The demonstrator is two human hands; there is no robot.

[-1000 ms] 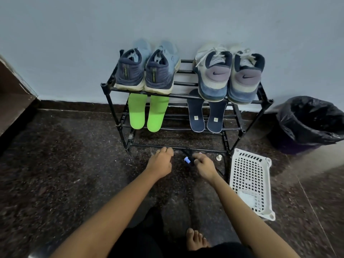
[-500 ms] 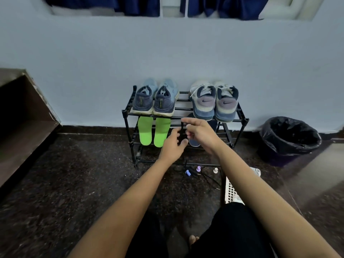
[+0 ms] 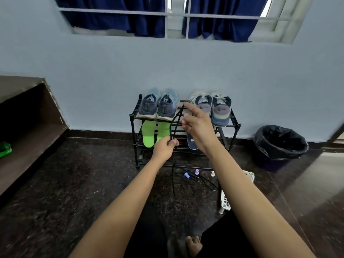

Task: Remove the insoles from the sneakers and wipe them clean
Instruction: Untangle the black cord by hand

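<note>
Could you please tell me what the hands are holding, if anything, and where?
A black cord, stretched between both hands: the left hand pinches its lower part, the right hand holds its upper part.

The right hand (image 3: 197,125) hides the navy insole (image 3: 191,143) at its top; the forearm (image 3: 240,183) covers most of the white basket (image 3: 225,202). The frame's left edge cuts off a green object (image 3: 4,149).

Black metal-look shoe rack (image 3: 132,125), mesh-fabric sneakers (image 3: 166,108), matt green foam-like insoles (image 3: 148,135), glossy speckled stone floor (image 3: 74,183), glossy black bin liner (image 3: 279,144)
</note>
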